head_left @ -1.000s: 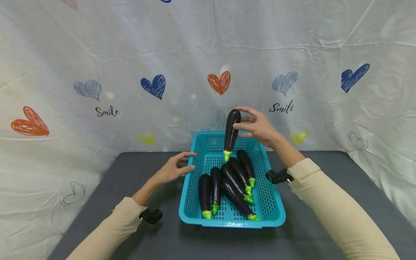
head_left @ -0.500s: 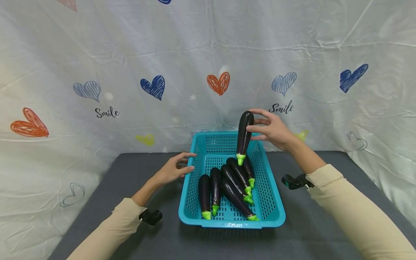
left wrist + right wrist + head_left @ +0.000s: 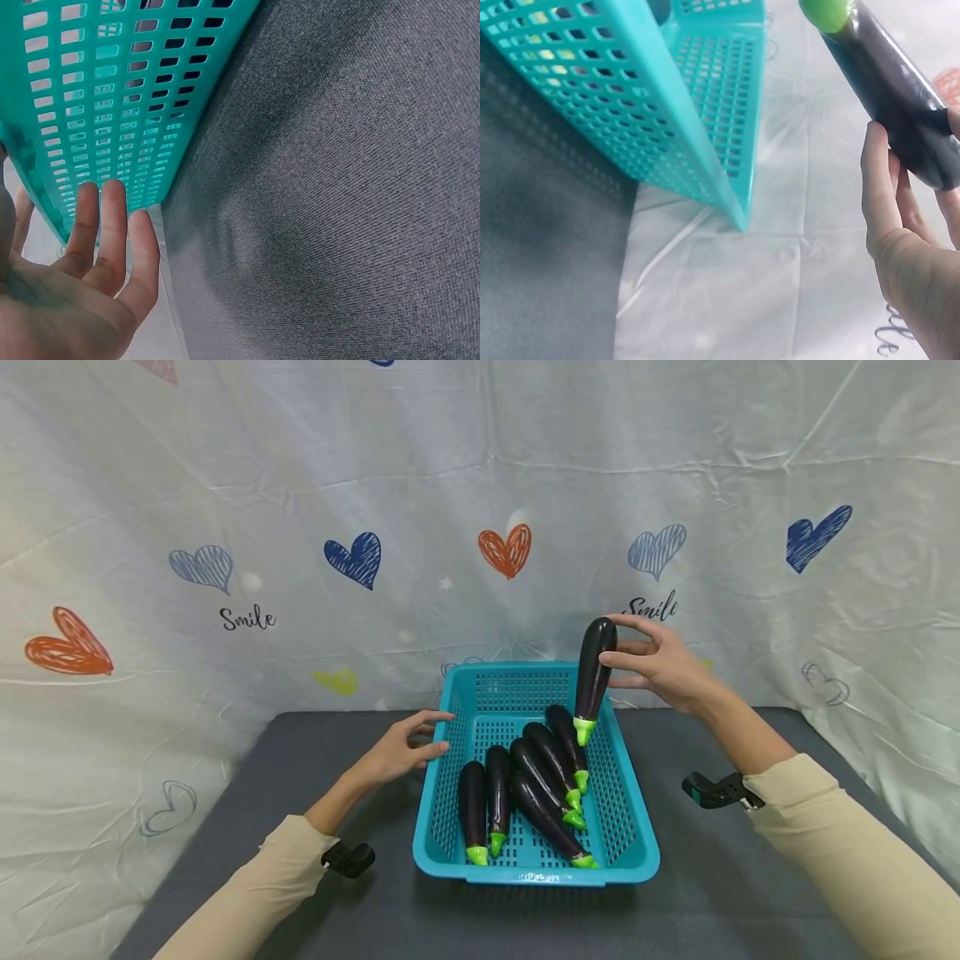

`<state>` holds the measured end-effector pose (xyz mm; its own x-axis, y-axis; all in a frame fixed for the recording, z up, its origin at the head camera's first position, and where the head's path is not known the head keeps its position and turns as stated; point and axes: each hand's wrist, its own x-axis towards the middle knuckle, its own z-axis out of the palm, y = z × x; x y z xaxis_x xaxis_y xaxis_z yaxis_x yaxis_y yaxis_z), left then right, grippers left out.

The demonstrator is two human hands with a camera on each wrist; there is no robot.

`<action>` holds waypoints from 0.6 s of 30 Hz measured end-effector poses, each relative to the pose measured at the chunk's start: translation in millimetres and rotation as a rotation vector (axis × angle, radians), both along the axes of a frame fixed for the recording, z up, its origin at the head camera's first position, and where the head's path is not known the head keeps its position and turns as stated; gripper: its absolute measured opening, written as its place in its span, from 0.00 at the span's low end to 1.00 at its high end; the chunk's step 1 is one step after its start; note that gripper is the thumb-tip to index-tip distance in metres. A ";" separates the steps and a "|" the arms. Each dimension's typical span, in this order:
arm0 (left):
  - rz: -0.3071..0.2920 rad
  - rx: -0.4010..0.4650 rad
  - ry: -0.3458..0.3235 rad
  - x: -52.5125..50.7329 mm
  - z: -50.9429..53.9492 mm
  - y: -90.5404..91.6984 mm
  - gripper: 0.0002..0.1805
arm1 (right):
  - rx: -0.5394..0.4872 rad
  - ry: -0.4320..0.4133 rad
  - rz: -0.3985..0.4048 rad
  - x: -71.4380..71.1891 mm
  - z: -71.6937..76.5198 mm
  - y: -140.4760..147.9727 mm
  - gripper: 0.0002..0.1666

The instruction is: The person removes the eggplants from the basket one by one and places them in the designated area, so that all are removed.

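In the head view my right hand (image 3: 660, 664) holds an eggplant (image 3: 593, 672) by its upper end, above the basket's right rim. The dark glossy body hangs nearly upright, its green cap pointing down. The right wrist view shows this same eggplant (image 3: 900, 97) pinched between thumb and fingers. My left hand (image 3: 397, 750) touches the left rim of the blue plastic basket (image 3: 536, 877). Its fingers (image 3: 112, 232) look straight and relaxed beside the perforated outer wall in the left wrist view. Several other eggplants (image 3: 472, 810) lie in the basket, caps toward me.
The basket stands on a dark grey cloth-covered table (image 3: 300, 752). Behind the table hangs a white curtain (image 3: 435, 460) printed with hearts and words. Black wrist cameras (image 3: 348, 860) are strapped to both wrists.
My right hand has carried the eggplant rightward, from above the basket's middle to above its right rim. The left hand, the basket and the lying eggplants have stayed in place.
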<state>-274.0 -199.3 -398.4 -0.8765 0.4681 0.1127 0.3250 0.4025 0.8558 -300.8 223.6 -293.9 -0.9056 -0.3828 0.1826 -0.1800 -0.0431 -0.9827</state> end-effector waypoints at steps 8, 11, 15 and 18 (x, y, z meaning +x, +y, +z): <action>-0.009 0.001 0.010 1.2 0.7 0.2 0.28 | 0.024 -0.003 -0.042 8.4 -0.6 11.5 0.40; -0.010 0.003 0.006 0.9 0.6 0.3 0.28 | 0.032 0.005 -0.066 10.1 -2.6 16.9 0.39; -0.003 -0.002 -0.002 -0.1 0.4 0.2 0.28 | 0.030 0.013 -0.100 12.2 -4.9 25.5 0.39; -0.003 -0.003 0.000 -0.2 0.9 -0.3 0.28 | 0.005 0.021 -0.103 13.8 -6.6 33.4 0.39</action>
<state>-274.2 -199.5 -397.4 -0.8752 0.4709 0.1110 0.3259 0.4044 0.8546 -287.0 257.0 -300.5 -0.9360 -0.2893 0.2005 -0.2040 -0.0184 -0.9788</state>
